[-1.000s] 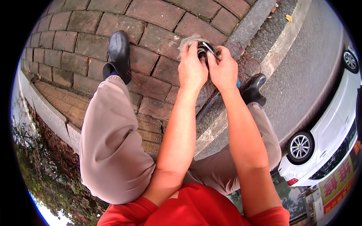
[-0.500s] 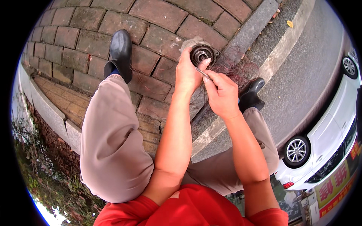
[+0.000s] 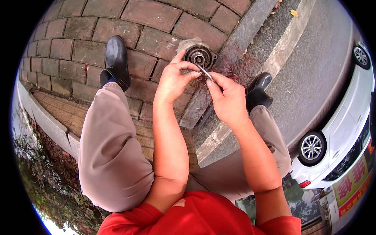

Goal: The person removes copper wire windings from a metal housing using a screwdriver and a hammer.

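Note:
A round, dirty metal housing [image 3: 213,57] with nested rings and a hollow centre rests on the paving between my boots. In my right hand [image 3: 228,98] is a thin metal rod [image 3: 206,73], gripped between thumb and fingers, its far end at the front of the rings. My left hand [image 3: 174,80] reaches to the near left side of the housing, its index fingertip at the rim. The left thumb and another finger come together beside the rod; whatever lies between them is too small to make out. Tangled thin reddish wires [image 3: 239,64] lie right of the housing.
A stone kerb [image 3: 250,25] runs beside the housing, with the asphalt road [image 3: 297,86] to its right. My dark boots [image 3: 116,58] stand on either side. A white car [image 3: 340,137] is on the far right; bushes [image 3: 51,168] grow at lower left.
My left hand has loosened from around the housing and drawn back to the left, its thumb now by the rod. The right hand still holds the rod. The whole view has shifted slightly.

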Demonstrator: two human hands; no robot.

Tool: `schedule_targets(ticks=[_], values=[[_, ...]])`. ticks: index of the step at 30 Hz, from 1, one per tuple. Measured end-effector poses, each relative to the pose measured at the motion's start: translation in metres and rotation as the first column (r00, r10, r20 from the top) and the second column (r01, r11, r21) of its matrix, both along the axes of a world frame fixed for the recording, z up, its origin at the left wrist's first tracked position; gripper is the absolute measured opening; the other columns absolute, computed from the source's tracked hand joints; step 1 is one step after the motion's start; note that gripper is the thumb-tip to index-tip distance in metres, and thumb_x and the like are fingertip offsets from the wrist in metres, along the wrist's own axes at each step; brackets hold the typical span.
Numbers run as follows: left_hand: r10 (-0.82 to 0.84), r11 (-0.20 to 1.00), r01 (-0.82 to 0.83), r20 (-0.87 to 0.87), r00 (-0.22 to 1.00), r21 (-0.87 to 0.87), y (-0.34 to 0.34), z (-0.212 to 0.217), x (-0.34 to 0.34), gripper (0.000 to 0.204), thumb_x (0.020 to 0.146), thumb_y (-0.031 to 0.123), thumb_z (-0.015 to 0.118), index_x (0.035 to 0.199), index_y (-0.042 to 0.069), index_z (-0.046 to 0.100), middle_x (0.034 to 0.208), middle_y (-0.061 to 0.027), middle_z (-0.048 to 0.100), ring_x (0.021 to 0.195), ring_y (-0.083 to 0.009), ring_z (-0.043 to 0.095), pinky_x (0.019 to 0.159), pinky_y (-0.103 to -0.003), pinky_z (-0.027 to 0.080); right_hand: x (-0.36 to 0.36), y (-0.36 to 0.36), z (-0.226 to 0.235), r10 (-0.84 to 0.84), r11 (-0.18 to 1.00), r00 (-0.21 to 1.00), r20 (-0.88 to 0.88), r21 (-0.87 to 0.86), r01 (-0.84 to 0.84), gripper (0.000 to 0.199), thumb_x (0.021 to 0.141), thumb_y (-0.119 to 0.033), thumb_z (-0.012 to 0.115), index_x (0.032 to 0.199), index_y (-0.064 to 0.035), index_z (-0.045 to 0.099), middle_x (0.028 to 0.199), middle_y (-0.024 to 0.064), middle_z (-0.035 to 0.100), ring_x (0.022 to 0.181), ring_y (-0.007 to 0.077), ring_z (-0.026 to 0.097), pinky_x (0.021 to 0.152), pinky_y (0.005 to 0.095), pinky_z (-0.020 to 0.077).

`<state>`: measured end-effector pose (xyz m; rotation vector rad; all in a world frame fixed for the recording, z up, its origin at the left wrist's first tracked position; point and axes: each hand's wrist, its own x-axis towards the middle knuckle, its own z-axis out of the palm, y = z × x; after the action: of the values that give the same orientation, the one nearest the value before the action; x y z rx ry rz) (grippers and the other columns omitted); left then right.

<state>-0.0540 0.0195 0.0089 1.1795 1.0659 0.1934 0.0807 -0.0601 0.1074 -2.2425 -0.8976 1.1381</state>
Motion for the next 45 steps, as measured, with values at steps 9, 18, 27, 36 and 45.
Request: schedule_targets(ticks=[9, 18, 27, 36, 45], values=[[0.223, 0.973, -0.227, 0.100, 0.970, 0.032, -0.016, -0.014, -0.001, 0.011, 0.078, 0.006, 0.075, 0.082, -0.002, 0.070, 0.082, -0.0087, 0.066, 0.080, -0.0167, 0.061, 0.074, -0.030, 0.048, 0.048, 0.009, -0.035, 0.083, 0.953, 0.993, 0.080, -0.297, -0.056, 0.026, 0.082, -0.015, 0.062, 0.103, -0.0016, 0.069, 0.088, 0.0229, 0.068, 0.086, 0.0370, 0.067, 0.079, 0.0416, 0.0517], [0.750, 0.661, -0.701, 0.199, 0.631, -0.267, -0.035, -0.026, 0.015, 0.017, 0.092, 0.009, 0.060, 0.077, 0.001, 0.058, 0.067, -0.0037, 0.060, 0.066, -0.0126, 0.057, 0.068, -0.028, 0.046, 0.042, -0.010, -0.106, -0.163, 0.965, 0.973, 0.162, -0.179, 0.192, 0.030, 0.088, -0.030, 0.066, 0.090, 0.0004, 0.069, 0.082, 0.0209, 0.068, 0.082, 0.0375, 0.066, 0.076, 0.0426, 0.0501], [0.871, 0.490, -0.789, 0.245, 0.425, -0.370, -0.037, -0.029, 0.023, 0.015, 0.089, 0.005, 0.059, 0.076, 0.001, 0.053, 0.063, -0.0051, 0.053, 0.061, -0.0158, 0.052, 0.066, -0.031, 0.045, 0.027, -0.005, -0.143, -0.541, 0.807, 0.840, -0.046, -0.310, 0.502, 0.036, 0.089, -0.034, 0.070, 0.089, 0.0022, 0.068, 0.079, 0.0119, 0.067, 0.073, 0.0210, 0.059, 0.072, 0.0361, 0.0473], [0.889, 0.457, -0.809, 0.162, 0.428, -0.371, -0.033, -0.012, 0.030, 0.024, 0.087, 0.003, 0.058, 0.066, 0.006, 0.047, 0.055, -0.0002, 0.040, 0.051, -0.0148, 0.041, 0.066, -0.038, 0.046, 0.026, -0.003, -0.138, -0.673, 0.726, 0.722, -0.159, -0.330, 0.604, 0.031, 0.088, -0.029, 0.073, 0.091, 0.0006, 0.069, 0.082, 0.0064, 0.066, 0.072, 0.0150, 0.055, 0.070, 0.0327, 0.0465], [0.903, 0.402, -0.809, 0.042, 0.427, -0.429, -0.028, 0.004, 0.037, 0.023, 0.087, 0.003, 0.059, 0.068, 0.007, 0.046, 0.056, 0.0013, 0.039, 0.049, -0.0125, 0.039, 0.057, -0.033, 0.041, 0.026, -0.004, -0.141, -0.637, 0.750, 0.757, -0.144, -0.342, 0.566, 0.035, 0.089, -0.032, 0.071, 0.097, 0.0019, 0.068, 0.088, 0.0118, 0.069, 0.077, 0.0194, 0.059, 0.075, 0.0355, 0.0479]])
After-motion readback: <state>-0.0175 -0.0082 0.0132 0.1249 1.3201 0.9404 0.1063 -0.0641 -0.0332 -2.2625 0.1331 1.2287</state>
